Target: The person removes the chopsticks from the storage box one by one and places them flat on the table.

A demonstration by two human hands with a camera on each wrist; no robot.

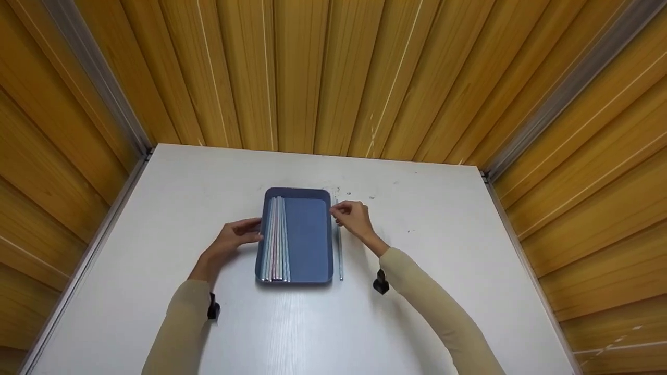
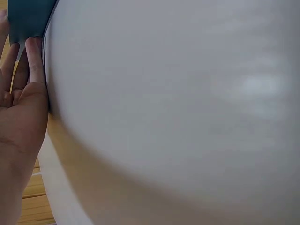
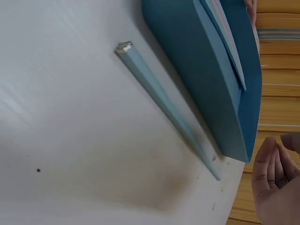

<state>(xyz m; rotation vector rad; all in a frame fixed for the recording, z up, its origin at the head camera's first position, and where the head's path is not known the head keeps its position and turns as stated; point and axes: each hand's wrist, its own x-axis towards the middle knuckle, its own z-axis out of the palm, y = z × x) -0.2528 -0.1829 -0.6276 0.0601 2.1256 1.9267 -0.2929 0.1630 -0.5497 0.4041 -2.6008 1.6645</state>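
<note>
A blue rectangular tray rests on the white table, with several pale blue and pink chopsticks lying lengthwise along its left side. My left hand touches the tray's left edge; its fingers lie against the outer wall in the left wrist view. Just outside the right wall, one pale blue chopstick with a silvery thick end lies on the tabletop, roughly parallel to the tray. My right hand hovers over its thin far end. In the right wrist view a gap shows between thumb and fingers, with nothing held there.
The white table reaches back to a wall of yellow wood-look panels. Similar panels flank it left and right. Small dark specks mark the tabletop near the tray's far end. A black wrist device hangs under the right sleeve.
</note>
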